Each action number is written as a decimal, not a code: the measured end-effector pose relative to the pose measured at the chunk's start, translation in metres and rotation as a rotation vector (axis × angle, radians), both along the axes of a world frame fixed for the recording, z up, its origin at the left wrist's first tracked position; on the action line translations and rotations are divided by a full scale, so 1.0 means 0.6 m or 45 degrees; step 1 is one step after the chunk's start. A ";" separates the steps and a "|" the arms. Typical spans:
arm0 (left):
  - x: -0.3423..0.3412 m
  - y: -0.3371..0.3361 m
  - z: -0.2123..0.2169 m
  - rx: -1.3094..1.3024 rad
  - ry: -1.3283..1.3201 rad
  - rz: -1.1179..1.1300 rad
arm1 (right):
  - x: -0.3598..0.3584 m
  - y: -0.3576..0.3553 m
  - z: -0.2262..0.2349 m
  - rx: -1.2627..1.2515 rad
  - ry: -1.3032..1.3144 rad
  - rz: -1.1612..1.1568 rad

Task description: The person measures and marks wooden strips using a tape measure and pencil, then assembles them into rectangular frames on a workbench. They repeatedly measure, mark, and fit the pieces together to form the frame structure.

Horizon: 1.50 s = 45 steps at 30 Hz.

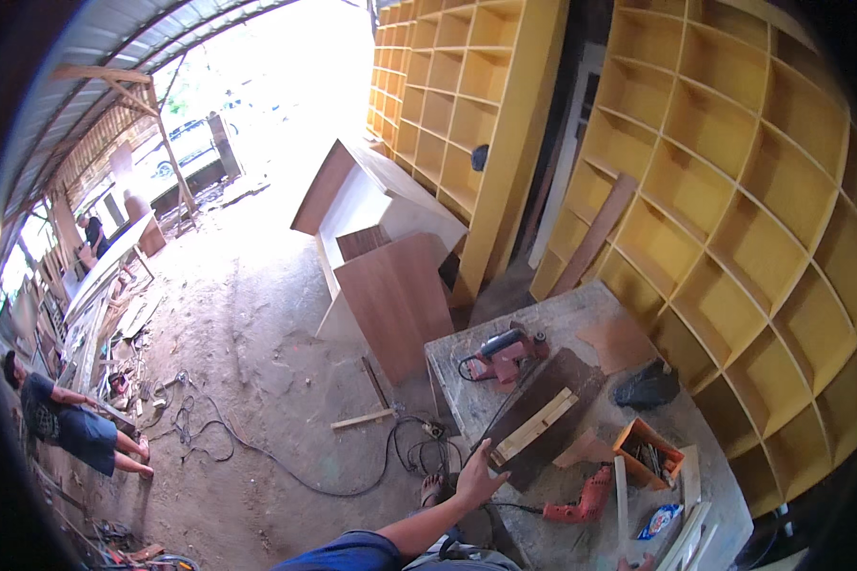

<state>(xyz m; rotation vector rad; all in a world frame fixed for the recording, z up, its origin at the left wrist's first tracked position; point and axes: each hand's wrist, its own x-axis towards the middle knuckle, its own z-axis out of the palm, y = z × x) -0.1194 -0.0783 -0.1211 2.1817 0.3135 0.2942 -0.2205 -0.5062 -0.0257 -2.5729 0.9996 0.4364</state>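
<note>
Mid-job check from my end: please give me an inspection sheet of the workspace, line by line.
Surface: worn grey workbench, crowded.
Job's things: pale wooden strip lies on a dark board; red electric planer beyond it, red drill nearer.
Clutter: orange box of loose small items, black bundle, blue-and-white packet.
Grip: left hand at the strip's near end, hold unclear; right hand shows only fingertips at the lower edge.
Cables: drill cord runs to the bench's left side; black cable trails over the dirt floor.
Surroundings: yellow compartment shelving at right; a person stands at far left.
</note>
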 end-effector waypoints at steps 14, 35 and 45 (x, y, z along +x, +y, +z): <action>-0.194 0.034 0.014 -0.420 0.349 -0.362 | 0.010 -0.032 -0.005 -0.030 0.146 0.413; -0.177 -0.064 0.249 -1.333 0.362 -0.946 | 0.016 0.198 0.208 0.929 -0.647 0.587; -0.146 -0.074 0.292 -1.070 0.099 -0.786 | -0.163 -0.092 -0.031 0.317 -0.865 -0.428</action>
